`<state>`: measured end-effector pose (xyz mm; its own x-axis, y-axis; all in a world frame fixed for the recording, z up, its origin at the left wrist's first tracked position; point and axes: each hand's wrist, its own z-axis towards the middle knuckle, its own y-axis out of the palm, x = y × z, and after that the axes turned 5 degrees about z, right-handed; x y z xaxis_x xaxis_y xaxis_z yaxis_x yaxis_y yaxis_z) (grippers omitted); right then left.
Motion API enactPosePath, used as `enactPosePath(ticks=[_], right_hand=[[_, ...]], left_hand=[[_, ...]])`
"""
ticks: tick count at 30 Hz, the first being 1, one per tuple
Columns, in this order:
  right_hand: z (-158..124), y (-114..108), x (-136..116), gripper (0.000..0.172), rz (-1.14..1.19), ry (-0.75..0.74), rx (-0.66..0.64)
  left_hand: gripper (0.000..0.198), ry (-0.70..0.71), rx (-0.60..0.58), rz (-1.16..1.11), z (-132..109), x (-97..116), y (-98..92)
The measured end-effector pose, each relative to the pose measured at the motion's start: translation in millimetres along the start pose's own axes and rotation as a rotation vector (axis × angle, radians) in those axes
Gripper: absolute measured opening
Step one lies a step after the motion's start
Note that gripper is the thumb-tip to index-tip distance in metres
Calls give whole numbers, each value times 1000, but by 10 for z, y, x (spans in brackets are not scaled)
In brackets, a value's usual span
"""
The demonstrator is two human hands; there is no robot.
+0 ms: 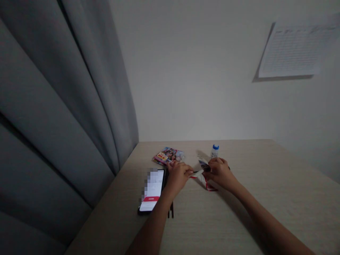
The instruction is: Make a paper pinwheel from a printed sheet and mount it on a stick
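Note:
Over the middle of the table, my left hand (180,174) is closed, its fingertips pinching the left edge of a folded or bent piece of printed paper (204,181) with white and red parts. My right hand (220,173) is closed on the right side of the same paper, where a dark printed flap stands up. A small dark tip shows behind the right knuckles; I cannot make out what it is. Just behind that hand stands a small white bottle (214,153) with a blue cap. Near my left wrist lies a phone (152,191) with its screen lit.
Colourful printed leaflets (170,156) lie behind my left hand. Two thin dark sticks (170,211) stick out from under my left forearm. A grey curtain (66,106) hangs along the left side of the table (212,226). On the wall is a lined sheet (292,49).

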<state>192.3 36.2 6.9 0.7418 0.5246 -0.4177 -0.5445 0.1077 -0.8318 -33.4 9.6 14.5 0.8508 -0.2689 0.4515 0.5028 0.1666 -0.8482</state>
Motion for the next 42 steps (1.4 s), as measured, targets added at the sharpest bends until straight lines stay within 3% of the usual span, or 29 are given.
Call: enactPosePath(ticks=[12,27,42], right_hand=[[12,18,-51,19,14,209,-268],[43,45,-89,24,-24,318,-311],[38,42,-122,21,-18,319,-312]], left_hand=[[13,-64,-133,15,-14,-33,180],[13,-134,-168,41,20,-28,255],[7,-117,-95,16,42,-87,292]])
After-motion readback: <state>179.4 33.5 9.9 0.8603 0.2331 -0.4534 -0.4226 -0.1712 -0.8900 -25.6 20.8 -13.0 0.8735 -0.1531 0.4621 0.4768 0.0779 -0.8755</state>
